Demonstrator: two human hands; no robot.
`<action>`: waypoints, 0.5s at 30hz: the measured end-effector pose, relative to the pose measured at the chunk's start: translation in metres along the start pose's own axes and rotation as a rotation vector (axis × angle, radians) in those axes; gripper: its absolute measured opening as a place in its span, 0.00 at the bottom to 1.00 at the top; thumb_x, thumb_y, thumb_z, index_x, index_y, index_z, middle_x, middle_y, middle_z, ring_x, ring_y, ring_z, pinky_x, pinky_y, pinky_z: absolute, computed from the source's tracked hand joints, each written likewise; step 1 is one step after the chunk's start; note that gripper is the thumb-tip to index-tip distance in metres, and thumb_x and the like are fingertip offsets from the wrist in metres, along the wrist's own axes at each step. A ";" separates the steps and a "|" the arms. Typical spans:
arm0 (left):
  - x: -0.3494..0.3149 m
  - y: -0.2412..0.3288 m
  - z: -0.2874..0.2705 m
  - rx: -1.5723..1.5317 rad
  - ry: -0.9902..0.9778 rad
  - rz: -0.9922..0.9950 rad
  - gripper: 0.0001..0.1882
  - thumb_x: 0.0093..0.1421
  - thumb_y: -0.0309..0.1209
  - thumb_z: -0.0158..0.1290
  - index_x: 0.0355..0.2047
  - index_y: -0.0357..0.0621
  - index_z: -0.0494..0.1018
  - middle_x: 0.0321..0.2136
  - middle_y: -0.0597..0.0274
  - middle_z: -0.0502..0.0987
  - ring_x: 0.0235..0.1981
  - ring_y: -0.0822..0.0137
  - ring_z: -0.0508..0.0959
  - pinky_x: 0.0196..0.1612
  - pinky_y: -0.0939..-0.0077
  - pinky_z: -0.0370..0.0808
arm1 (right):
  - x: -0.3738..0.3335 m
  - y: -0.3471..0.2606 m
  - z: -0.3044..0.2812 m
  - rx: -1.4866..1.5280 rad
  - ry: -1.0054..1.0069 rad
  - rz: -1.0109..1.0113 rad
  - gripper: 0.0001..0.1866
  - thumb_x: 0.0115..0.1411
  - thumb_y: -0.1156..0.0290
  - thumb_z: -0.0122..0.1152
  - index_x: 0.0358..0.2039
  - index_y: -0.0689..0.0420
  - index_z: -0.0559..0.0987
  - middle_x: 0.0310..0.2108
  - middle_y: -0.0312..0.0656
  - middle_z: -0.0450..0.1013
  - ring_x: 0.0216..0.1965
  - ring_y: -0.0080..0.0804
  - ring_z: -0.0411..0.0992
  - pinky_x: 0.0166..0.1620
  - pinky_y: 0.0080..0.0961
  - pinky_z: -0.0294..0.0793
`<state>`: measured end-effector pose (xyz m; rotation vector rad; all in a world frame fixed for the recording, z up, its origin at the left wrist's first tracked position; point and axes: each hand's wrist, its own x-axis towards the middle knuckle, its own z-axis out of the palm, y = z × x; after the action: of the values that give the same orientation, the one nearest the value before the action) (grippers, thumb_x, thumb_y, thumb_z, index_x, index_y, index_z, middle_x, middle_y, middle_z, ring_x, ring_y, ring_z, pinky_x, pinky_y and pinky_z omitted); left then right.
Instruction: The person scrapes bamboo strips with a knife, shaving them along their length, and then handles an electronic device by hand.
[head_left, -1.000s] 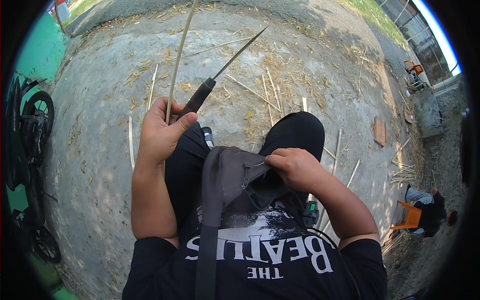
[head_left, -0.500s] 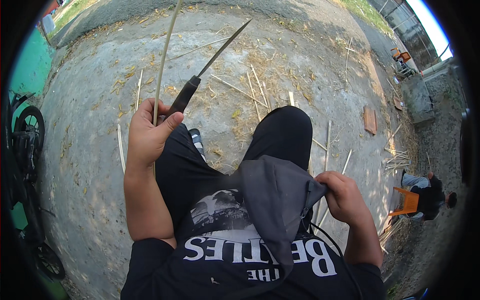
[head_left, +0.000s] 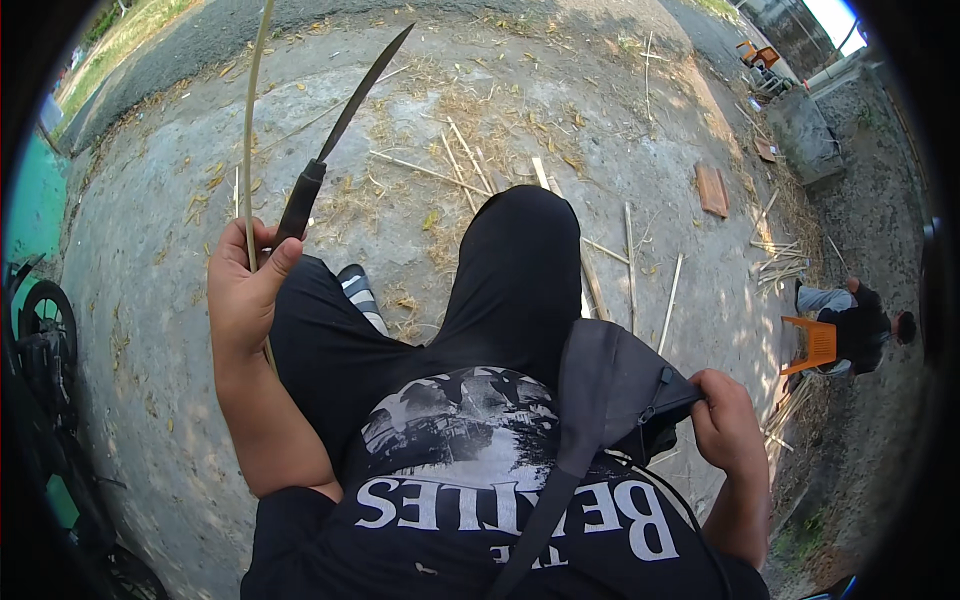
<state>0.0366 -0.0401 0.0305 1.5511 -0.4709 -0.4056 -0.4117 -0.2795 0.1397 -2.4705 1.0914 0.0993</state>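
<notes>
My left hand (head_left: 245, 285) is closed around the dark handle of a knife (head_left: 343, 125), whose long blade points up and away to the right. The same hand also grips a long thin pale stick (head_left: 250, 120), which runs upward past the picture's top edge. At my right side, my right hand (head_left: 728, 420) pinches the end corner of a dark grey sling bag (head_left: 610, 385). The bag hangs by its strap across my black printed shirt (head_left: 470, 450). What the right fingertips hold beyond the bag's edge is hidden.
Several pale split sticks (head_left: 629, 265) lie on the concrete ground beyond my knees, among dry leaves. A brown brick-like block (head_left: 712, 190) lies to the right. Farther right, a person (head_left: 865, 330) sits on an orange chair (head_left: 812, 345). A motorcycle (head_left: 45, 330) stands at the left.
The sling bag has shifted right across my body, pulled by my right hand, which is a little farther right and lower. My left hand, knife and stick appear farther left; the view has shifted too.
</notes>
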 end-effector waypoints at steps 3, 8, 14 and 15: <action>-0.002 0.002 0.004 -0.015 -0.011 0.029 0.18 0.58 0.28 0.70 0.40 0.44 0.70 0.35 0.66 0.79 0.35 0.78 0.77 0.43 0.84 0.72 | -0.005 0.012 0.016 -0.023 -0.019 0.053 0.06 0.55 0.79 0.52 0.34 0.64 0.75 0.33 0.58 0.74 0.38 0.62 0.74 0.42 0.48 0.73; -0.017 0.003 0.008 -0.027 -0.079 0.042 0.18 0.59 0.31 0.70 0.40 0.47 0.70 0.35 0.69 0.79 0.40 0.76 0.78 0.47 0.82 0.71 | 0.008 0.041 0.054 -0.102 -0.237 0.180 0.10 0.55 0.71 0.52 0.31 0.63 0.78 0.33 0.60 0.76 0.39 0.62 0.75 0.46 0.52 0.74; -0.024 0.006 0.024 -0.035 -0.087 0.007 0.22 0.54 0.29 0.74 0.40 0.44 0.70 0.34 0.73 0.73 0.34 0.81 0.70 0.41 0.87 0.66 | 0.016 0.052 0.057 -0.239 -0.448 0.198 0.10 0.55 0.70 0.54 0.34 0.60 0.79 0.37 0.55 0.78 0.42 0.58 0.76 0.48 0.49 0.76; -0.023 0.004 0.023 -0.032 -0.085 0.008 0.22 0.54 0.29 0.74 0.40 0.44 0.70 0.34 0.73 0.73 0.34 0.81 0.70 0.41 0.87 0.66 | 0.016 0.054 0.058 -0.236 -0.449 0.195 0.10 0.55 0.70 0.54 0.34 0.60 0.79 0.37 0.55 0.78 0.42 0.58 0.76 0.48 0.49 0.76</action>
<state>0.0046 -0.0475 0.0333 1.5052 -0.5342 -0.4727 -0.4335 -0.2988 0.0639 -2.3584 1.1614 0.8415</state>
